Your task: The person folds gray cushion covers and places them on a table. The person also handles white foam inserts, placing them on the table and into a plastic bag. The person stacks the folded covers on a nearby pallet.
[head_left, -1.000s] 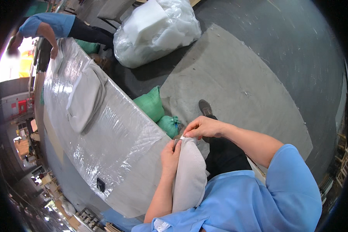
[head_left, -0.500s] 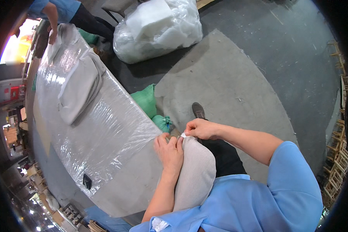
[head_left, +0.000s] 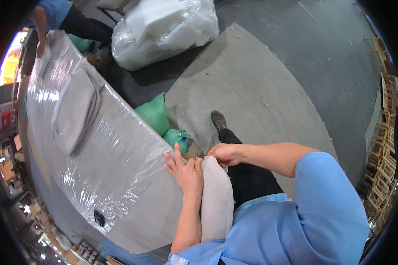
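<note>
A light grey fabric cushion (head_left: 216, 198) stands on edge between my left forearm and my body. My right hand (head_left: 223, 153) is closed at its top corner, with the fingertips partly hidden behind it. At the same corner, the thumb and a finger of my left hand (head_left: 188, 174) pinch the cushion's edge, while the other fingers stretch out over the table. What lies between the fingertips is too small to make out.
To the left runs a padded table (head_left: 132, 145) under clear plastic film. On it lie folded grey covers (head_left: 77, 104) and a small black object (head_left: 99, 218). Green sacks (head_left: 154, 115) sit beside it; a plastic-wrapped white bundle (head_left: 163, 35) lies beyond. Another person's arm (head_left: 40, 31) reaches over the far end.
The small white piece at the cushion's corner no longer shows. My left fingers have spread outward, and the right hand has lowered against the corner. The cushion looks narrower, turned more edge-on.
</note>
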`<state>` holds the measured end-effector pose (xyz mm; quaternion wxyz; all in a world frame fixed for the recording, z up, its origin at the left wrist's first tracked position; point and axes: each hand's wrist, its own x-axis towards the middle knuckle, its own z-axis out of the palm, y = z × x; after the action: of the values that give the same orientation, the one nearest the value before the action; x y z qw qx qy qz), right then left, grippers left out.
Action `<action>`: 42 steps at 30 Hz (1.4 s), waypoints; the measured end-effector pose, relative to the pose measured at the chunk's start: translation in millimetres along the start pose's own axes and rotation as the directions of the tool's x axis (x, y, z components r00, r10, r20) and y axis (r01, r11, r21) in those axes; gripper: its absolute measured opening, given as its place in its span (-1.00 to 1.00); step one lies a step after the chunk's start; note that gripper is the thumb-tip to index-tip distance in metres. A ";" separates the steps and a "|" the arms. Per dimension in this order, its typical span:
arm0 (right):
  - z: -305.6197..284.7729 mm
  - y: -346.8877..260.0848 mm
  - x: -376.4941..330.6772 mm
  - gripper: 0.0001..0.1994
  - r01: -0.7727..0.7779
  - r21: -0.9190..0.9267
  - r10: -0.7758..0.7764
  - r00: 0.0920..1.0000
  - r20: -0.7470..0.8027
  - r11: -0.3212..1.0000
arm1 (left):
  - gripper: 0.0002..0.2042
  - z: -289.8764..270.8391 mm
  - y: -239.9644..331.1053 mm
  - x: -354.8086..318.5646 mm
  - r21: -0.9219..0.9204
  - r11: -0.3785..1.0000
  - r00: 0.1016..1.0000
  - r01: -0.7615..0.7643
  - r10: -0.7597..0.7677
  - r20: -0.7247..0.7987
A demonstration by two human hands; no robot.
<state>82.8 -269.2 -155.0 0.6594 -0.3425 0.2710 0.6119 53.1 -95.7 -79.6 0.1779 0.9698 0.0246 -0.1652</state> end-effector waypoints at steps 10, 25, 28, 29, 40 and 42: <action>-3.2 6.6 9.8 -0.83 -0.038 0.191 0.020 0.995 0.098 0.981 | -0.82 3.9 -4.5 0.4 0.025 1.000 1.000 -0.004 0.003 0.013; -1.1 30.1 40.4 -0.91 -0.113 0.185 0.101 0.992 0.073 0.976 | -0.55 -48.8 36.2 4.6 -0.847 0.426 0.927 0.318 0.048 0.373; -1.9 43.9 54.3 -0.90 -0.076 0.217 0.060 0.995 0.080 0.973 | -0.48 -14.1 15.9 -12.1 -0.901 0.347 0.955 0.259 0.048 0.293; -0.1 48.0 55.7 -0.90 -0.065 0.216 0.049 0.996 0.078 0.974 | -0.48 -8.9 13.5 -15.9 -0.911 0.324 0.959 0.256 0.031 0.281; 33.9 34.8 -34.0 -0.68 0.767 -0.015 -0.727 0.601 -0.331 0.641 | -0.43 -24.5 -19.5 -10.1 -0.772 0.629 0.995 0.096 -0.046 0.087; 49.2 37.3 -47.6 -0.62 0.860 0.025 -0.800 0.484 -0.356 0.509 | -0.34 -60.3 2.5 4.5 -0.926 0.310 0.976 0.216 -0.033 0.216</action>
<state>37.8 -259.6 -92.2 0.8543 -0.4507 0.2269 0.1245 76.4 -76.8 -27.1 0.6972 0.6626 0.1771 -0.2084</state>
